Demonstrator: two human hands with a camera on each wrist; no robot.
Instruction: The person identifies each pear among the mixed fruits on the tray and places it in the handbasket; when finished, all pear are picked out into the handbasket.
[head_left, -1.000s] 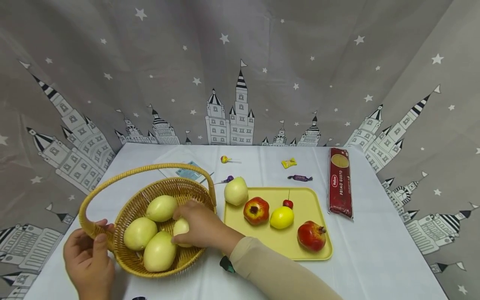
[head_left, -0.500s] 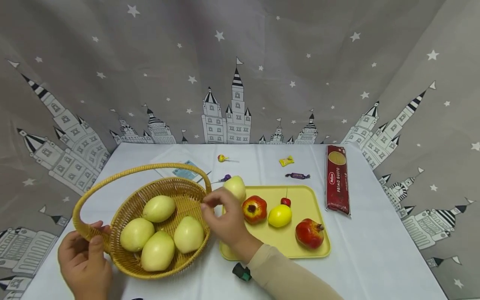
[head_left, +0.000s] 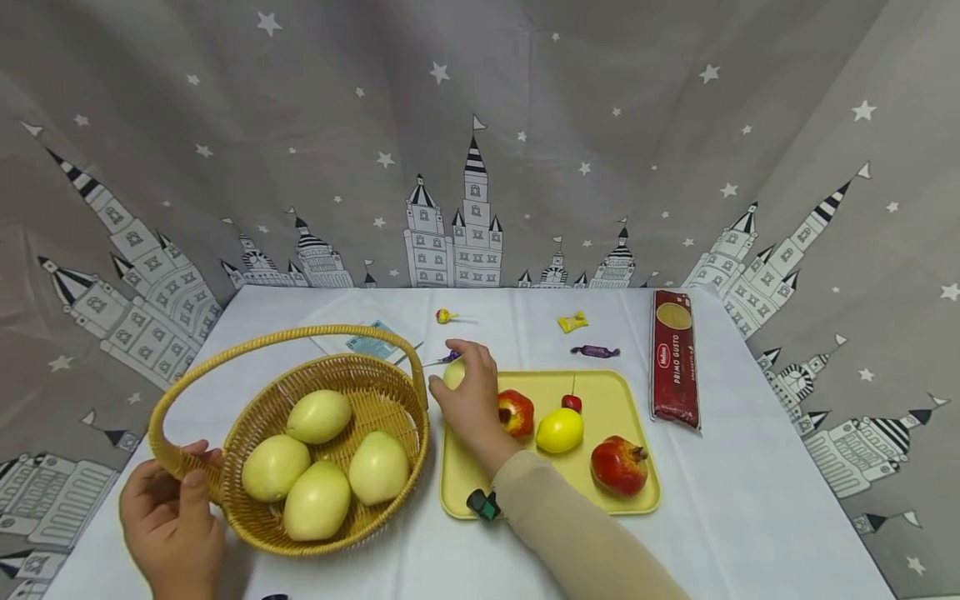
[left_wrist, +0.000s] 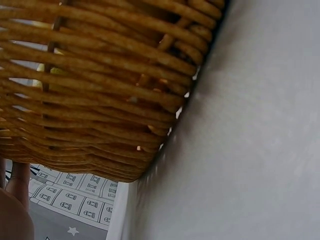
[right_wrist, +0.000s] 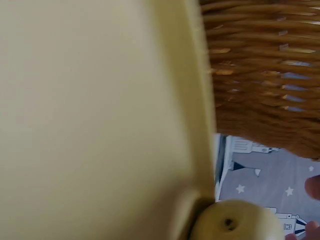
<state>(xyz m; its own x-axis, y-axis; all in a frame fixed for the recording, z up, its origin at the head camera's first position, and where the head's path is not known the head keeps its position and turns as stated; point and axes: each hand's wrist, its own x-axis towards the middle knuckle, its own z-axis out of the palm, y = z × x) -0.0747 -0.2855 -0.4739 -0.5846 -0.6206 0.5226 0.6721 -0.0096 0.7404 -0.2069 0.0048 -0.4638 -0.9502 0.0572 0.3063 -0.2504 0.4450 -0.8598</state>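
Note:
My left hand grips the wicker basket at its left side, where the arched handle joins the rim; the thumb lies in front. Inside the basket lie several pale yellow-green, pear-shaped fruits. My right hand is spread over another such fruit at the far left corner of the yellow tray, covering most of it. In the right wrist view that fruit shows a dark dimple, and the fingertips stand apart from it.
On the tray are two pomegranates, a lemon and a cherry. Behind it lie a purple wrapped candy, a yellow candy and lollipops. A red spaghetti packet lies right.
My right hand has let go of a pale fruit in the basket, come out over the rim and moved right to the fruit at the tray's corner. The left hand keeps its grip.

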